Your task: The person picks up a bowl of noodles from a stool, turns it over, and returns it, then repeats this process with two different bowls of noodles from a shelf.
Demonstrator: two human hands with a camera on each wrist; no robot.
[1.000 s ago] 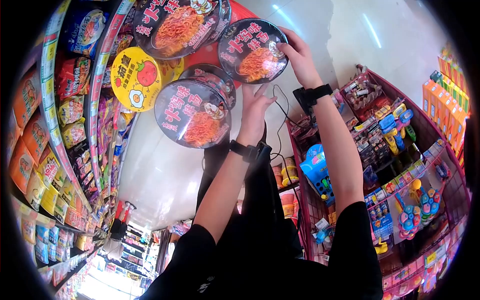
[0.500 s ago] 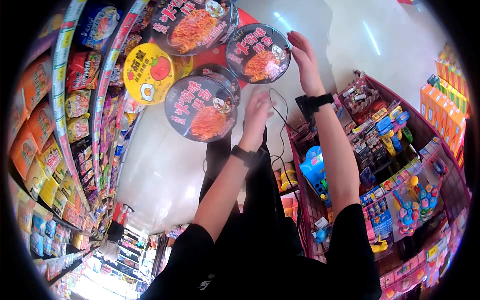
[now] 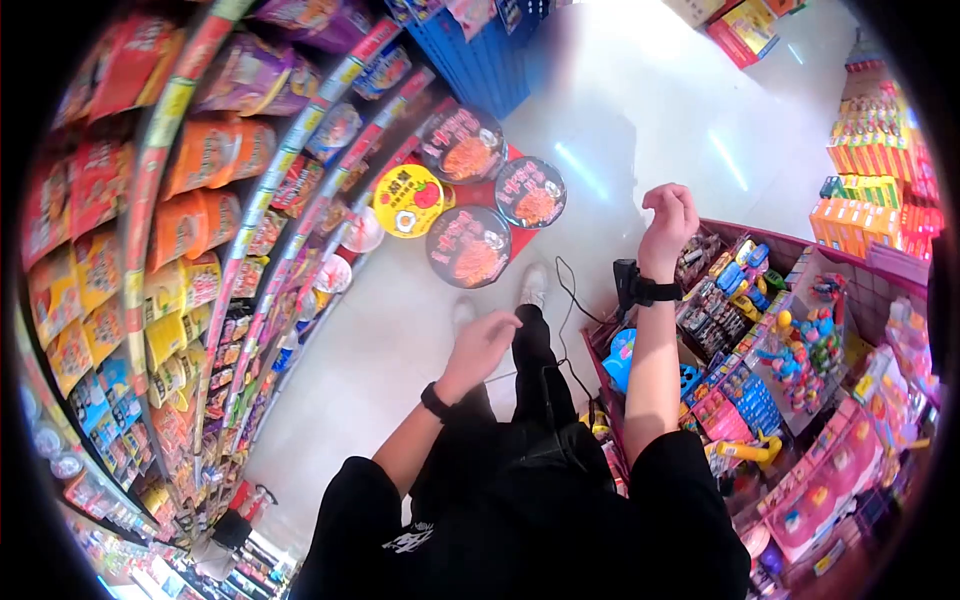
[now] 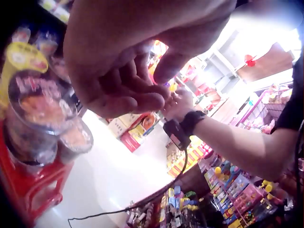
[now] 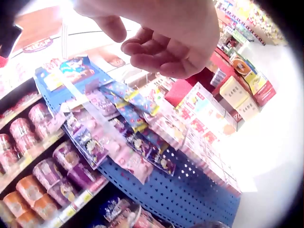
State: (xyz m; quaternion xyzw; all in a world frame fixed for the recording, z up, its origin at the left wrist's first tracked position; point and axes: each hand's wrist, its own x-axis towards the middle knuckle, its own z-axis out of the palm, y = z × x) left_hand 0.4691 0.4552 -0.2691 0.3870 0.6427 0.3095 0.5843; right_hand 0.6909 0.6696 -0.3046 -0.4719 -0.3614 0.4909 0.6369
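Packets fill the shelf well left of the left hand's fingers; they look soft, probably crushable inside, and best taken by a sealed edge. Ahead and left of those fingers, apart from them, sits a yellow-lidded tub, likely light, with a rim to pinch. Just right of it, ahead of the same fingers, come the far bowl and the near bowl, both black-lidded; I judge them light but bulky, their walls apt to dent under a hard squeeze, their smooth lids slippery, so support beneath the rim from both sides suits. The left hand has loosely bent fingers holding nothing. Ahead and slightly right of them, a third bowl stands on the red stand, its right rim easiest to reach. Farther right, the right hand hangs apart, fingers gently curled and empty, with toys to their right.
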